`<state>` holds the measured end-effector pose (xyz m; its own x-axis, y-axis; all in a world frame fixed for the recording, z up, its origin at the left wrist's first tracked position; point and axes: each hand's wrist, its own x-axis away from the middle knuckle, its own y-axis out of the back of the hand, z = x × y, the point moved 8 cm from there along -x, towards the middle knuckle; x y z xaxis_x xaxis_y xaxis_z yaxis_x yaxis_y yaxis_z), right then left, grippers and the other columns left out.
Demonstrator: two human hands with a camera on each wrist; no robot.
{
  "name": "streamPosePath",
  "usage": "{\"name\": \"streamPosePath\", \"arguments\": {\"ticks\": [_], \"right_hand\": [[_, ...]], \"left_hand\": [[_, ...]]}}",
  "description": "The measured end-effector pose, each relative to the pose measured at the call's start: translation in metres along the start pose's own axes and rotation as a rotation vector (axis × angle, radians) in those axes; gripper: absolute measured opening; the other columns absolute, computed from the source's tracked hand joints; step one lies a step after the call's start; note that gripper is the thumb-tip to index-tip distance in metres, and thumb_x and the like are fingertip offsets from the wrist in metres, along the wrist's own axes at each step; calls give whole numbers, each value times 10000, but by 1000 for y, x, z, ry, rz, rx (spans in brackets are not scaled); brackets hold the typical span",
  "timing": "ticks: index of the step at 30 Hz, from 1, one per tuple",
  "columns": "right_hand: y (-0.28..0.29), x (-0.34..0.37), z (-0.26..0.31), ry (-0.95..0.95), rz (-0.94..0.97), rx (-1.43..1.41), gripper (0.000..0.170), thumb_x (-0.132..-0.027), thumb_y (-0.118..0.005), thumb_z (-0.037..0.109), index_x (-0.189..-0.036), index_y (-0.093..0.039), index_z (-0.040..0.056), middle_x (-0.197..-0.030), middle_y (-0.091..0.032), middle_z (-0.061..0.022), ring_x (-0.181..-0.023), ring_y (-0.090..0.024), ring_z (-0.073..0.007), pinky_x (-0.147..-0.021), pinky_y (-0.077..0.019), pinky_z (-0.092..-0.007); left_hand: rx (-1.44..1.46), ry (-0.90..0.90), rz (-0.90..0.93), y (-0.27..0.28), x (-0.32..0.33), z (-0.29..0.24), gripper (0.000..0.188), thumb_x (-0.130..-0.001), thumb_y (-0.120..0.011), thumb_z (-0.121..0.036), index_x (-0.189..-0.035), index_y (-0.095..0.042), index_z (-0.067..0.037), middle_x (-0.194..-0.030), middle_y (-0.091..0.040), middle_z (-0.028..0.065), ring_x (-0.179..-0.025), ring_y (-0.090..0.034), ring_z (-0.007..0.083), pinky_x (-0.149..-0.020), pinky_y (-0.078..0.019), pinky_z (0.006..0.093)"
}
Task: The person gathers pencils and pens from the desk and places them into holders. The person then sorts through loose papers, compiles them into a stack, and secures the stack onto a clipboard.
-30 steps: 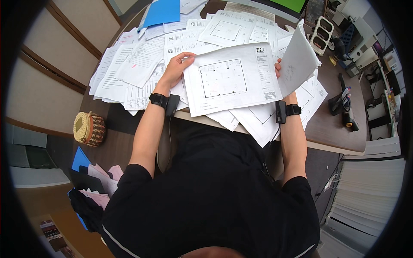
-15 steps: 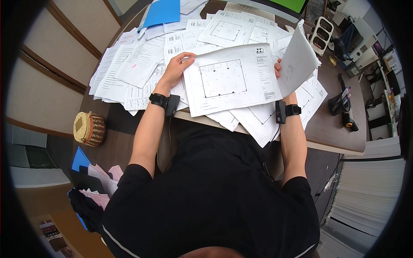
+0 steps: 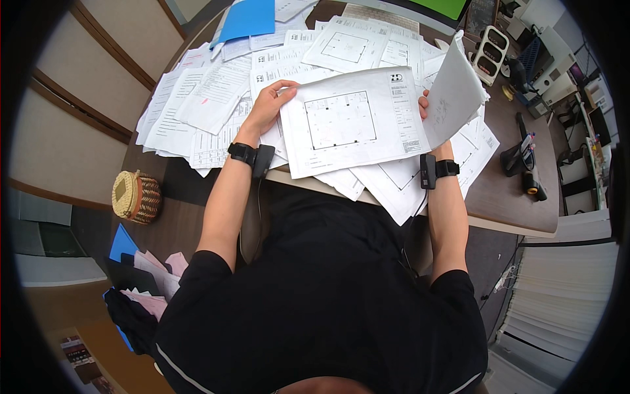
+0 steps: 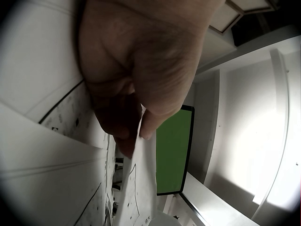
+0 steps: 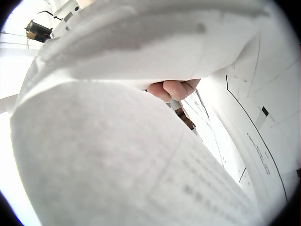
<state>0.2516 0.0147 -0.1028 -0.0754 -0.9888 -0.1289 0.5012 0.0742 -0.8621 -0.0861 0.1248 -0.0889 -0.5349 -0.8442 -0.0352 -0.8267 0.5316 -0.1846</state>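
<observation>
A white sheet with a printed floor plan (image 3: 341,121) is held above the desk's front edge. The left hand (image 3: 268,108) pinches its upper left corner, thumb in front; in the left wrist view the left hand (image 4: 136,61) grips the paper edge between thumb and fingers. Folded-back pages (image 3: 456,95) stand up at the sheet's right side. Behind them the right hand is mostly hidden, with only fingertips (image 3: 424,105) showing at the fold. The right wrist view shows fingertips (image 5: 176,89) curled round the papers (image 5: 103,150).
Loose printed papers (image 3: 213,92) cover the desk, with a blue folder (image 3: 247,18) at the back. A monitor (image 3: 440,10) and a white tray (image 3: 491,54) stand behind. To the right is a pen holder (image 3: 518,157); a woven basket (image 3: 136,196) is at the left.
</observation>
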Motion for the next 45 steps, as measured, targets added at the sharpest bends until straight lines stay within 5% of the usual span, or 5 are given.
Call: {"name": "streamPosePath", "arguments": {"ticks": [45], "right_hand": [[1, 0, -1, 3, 2, -14, 397, -933, -439, 406, -1064, -508, 38, -768, -496, -46, -589, -421, -137, -494, -421, -250]], "left_hand": [[14, 12, 8, 1, 0, 3, 242, -904, -610, -144, -1101, -576, -8, -971, -630, 87, -837, -614, 107, -736, -522, 236]]}}
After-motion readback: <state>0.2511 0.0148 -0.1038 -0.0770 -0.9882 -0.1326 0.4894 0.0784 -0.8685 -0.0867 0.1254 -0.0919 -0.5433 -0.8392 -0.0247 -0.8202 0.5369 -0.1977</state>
